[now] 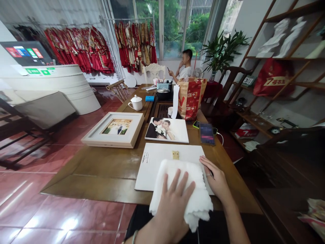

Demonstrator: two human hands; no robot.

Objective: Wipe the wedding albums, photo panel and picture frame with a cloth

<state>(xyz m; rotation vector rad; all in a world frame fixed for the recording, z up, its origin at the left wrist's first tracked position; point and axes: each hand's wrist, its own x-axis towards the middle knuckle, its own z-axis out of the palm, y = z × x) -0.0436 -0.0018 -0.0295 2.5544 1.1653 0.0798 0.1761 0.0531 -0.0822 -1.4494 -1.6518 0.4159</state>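
My left hand [175, 200] lies with spread fingers on a folded white cloth [199, 200]. Beneath the cloth is a flat white panel [149, 166] at the table's near edge, with printed marks on its left side and a small yellowish metal plate [175, 155] near its far edge. My right hand [214, 174] grips the panel's right edge, fingers bent over it. Just beyond the panel lies a wedding photo panel [166, 130], and to its left a pale framed picture [114, 130]. The cloth hides the panel's near middle part.
The wooden table [96, 169] also carries a white lidded cup [136, 102], a blue box [149, 98], a red-and-tan paper bag [191, 100] and a phone [207, 134] with a white cable. A seated person [185, 67] is at the far end. Shelves [261, 125] stand right.
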